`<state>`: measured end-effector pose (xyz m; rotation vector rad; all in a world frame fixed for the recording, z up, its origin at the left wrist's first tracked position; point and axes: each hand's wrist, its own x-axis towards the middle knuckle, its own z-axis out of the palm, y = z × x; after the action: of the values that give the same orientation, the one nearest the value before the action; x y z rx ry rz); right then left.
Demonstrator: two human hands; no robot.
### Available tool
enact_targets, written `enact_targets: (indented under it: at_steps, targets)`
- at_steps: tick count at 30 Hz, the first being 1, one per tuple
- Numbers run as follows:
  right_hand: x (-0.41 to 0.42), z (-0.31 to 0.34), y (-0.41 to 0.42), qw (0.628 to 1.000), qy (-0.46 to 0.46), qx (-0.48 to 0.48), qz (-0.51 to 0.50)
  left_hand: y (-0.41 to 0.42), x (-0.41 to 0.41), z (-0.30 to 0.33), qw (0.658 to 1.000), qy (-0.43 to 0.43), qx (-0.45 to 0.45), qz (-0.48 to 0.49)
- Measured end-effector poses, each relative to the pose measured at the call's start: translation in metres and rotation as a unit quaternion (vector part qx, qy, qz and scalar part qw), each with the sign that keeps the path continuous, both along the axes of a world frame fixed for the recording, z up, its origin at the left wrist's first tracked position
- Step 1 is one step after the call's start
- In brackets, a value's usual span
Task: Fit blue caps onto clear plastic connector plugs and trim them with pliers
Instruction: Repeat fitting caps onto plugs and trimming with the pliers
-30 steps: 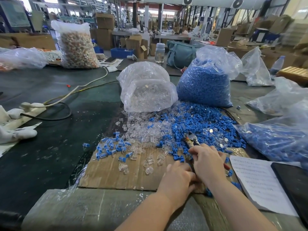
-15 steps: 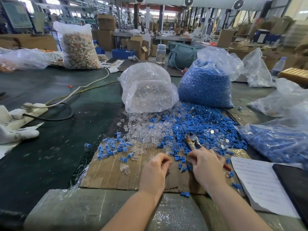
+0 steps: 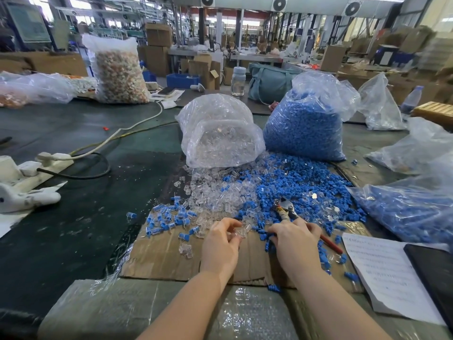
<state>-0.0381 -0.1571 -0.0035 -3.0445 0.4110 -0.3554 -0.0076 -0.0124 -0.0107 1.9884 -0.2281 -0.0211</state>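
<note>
Small blue plastic caps (image 3: pixel 301 182) heaped mid-worktop, spilling rightward; clear plastic connector plugs (image 3: pixel 215 192) piled just left, touching them; red-handled metal pliers (image 3: pixel 285 209) lying tilted across the caps.

Left hand (image 3: pixel 220 238) pinches clear plug (image 3: pixel 241 231); right hand (image 3: pixel 295 238) grips pliers (image 3: pixel 285 209).

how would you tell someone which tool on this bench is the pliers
Start at the tall bag of blue caps and come down the spilled blue pile toward the right hand. The pliers poke up out of that hand, jaws pointing away, a red handle trailing to the right. They are the only metal tool among the plastic pieces.
</note>
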Motion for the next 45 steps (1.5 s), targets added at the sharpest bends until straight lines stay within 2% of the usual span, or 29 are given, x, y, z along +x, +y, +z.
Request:
enact_targets:
  at_steps: [2,6,10,16,23,28,35,42,45]
  targets:
    - [0.000,0.000,0.001,1.000,-0.015,-0.003,-0.002,0.000,0.001,0.001,0.999,0.027,-0.029,0.001]
    - [-0.003,0.000,0.004,0.997,-0.069,0.035,0.012,0.001,0.002,0.003,0.999,0.029,-0.040,0.010]
    - [-0.006,0.005,0.013,0.977,-0.110,0.176,0.046,0.000,0.002,0.005,0.998,0.017,-0.048,0.030]
    - [-0.006,0.009,0.024,0.920,-0.132,0.370,0.001,0.001,-0.001,0.008,0.999,0.009,-0.046,0.023]
    - [-0.012,0.003,0.031,0.882,-0.130,0.452,-0.018,0.004,-0.005,0.002,0.996,0.033,-0.067,0.039]
    - [-0.017,0.002,0.036,0.885,-0.138,0.446,0.001,0.005,-0.010,0.002,0.988,0.084,-0.121,0.047]
    - [-0.022,0.001,0.041,0.910,-0.156,0.384,0.031,0.007,-0.015,0.004,0.969,0.143,-0.199,0.034]
    - [-0.024,0.004,0.043,0.939,-0.154,0.303,0.048,0.009,-0.015,0.008,0.950,0.185,-0.247,0.044]
    - [-0.026,0.004,0.043,0.942,-0.147,0.297,0.055,0.008,-0.015,0.009,0.947,0.192,-0.252,0.049]
